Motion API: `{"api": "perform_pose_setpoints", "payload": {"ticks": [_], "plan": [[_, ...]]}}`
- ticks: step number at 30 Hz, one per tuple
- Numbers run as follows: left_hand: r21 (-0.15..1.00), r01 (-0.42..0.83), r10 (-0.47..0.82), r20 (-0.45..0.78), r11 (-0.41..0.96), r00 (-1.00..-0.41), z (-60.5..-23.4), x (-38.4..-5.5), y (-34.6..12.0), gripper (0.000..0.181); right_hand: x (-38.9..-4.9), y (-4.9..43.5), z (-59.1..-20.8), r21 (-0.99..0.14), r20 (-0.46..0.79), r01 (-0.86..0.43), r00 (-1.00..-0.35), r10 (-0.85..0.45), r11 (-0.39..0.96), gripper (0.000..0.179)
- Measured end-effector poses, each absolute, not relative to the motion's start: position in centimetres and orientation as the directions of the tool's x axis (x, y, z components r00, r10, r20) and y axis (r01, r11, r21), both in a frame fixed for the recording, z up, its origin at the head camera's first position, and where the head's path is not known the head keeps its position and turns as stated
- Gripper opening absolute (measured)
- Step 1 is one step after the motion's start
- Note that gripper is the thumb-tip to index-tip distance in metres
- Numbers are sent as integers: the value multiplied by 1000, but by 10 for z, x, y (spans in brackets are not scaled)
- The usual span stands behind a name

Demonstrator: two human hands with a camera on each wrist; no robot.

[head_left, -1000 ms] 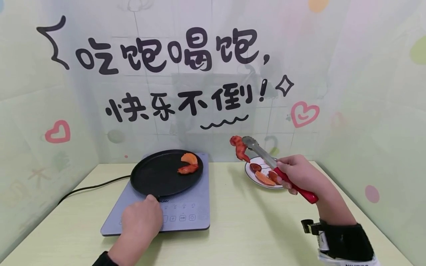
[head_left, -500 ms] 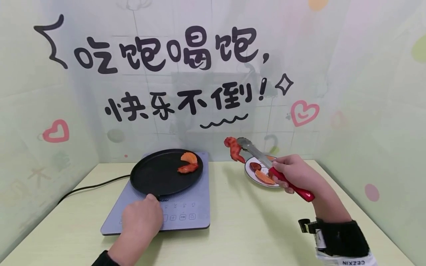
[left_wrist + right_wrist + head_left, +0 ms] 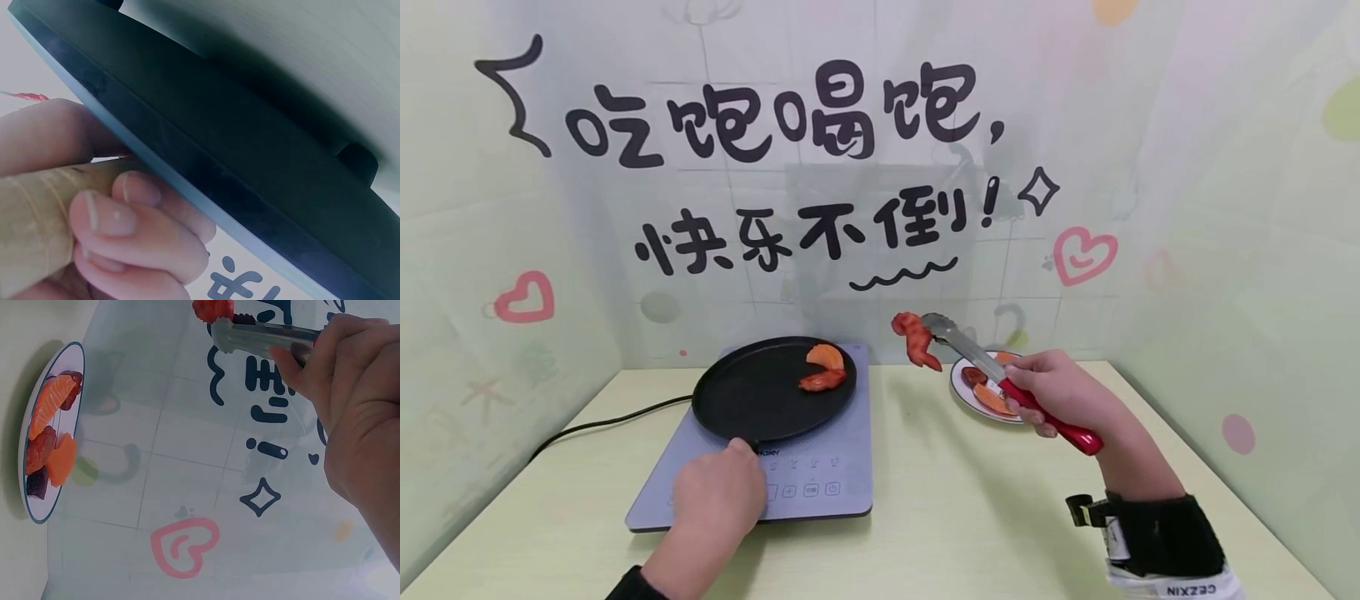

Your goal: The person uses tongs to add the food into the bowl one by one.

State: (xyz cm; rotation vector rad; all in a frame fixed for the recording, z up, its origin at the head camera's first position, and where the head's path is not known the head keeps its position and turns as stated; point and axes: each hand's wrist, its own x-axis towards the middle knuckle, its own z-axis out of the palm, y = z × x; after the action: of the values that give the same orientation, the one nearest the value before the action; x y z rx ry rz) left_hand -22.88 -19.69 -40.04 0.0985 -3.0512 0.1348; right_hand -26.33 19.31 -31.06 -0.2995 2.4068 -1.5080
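My left hand (image 3: 721,492) grips the handle of a black frying pan (image 3: 752,392); in the left wrist view, fingers (image 3: 140,244) curl round its wood-coloured handle (image 3: 31,225). In the pan lie an orange slice (image 3: 826,357) and a reddish chicken wing (image 3: 822,381), both near the right rim. My right hand (image 3: 1060,392) holds red-handled metal tongs (image 3: 962,342). Pinched in their tips, a red chicken wing (image 3: 916,340) hangs in the air between pan and plate. Behind the right hand sits a white plate (image 3: 973,407) with several food pieces, partly hidden in the head view.
Beneath the pan is a flat induction cooker (image 3: 850,467) with touch buttons on its front. A black cord (image 3: 617,418) runs from it to the left. Printed cloth walls (image 3: 850,308) close off the table's back and sides.
My right hand has moved a little to the left, carrying the tongs and the hanging chicken wing toward the pan's side. The left hand and the pan stay put.
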Motion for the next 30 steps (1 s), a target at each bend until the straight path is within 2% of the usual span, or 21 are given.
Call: {"api": "perform_pose_setpoints", "payload": {"ticks": [30], "plan": [[-79, -74, -68, 75, 994, -995, -402, -230, -199, 30, -265, 175, -320, -916, -101, -41, -940, -327, 400, 31]]}}
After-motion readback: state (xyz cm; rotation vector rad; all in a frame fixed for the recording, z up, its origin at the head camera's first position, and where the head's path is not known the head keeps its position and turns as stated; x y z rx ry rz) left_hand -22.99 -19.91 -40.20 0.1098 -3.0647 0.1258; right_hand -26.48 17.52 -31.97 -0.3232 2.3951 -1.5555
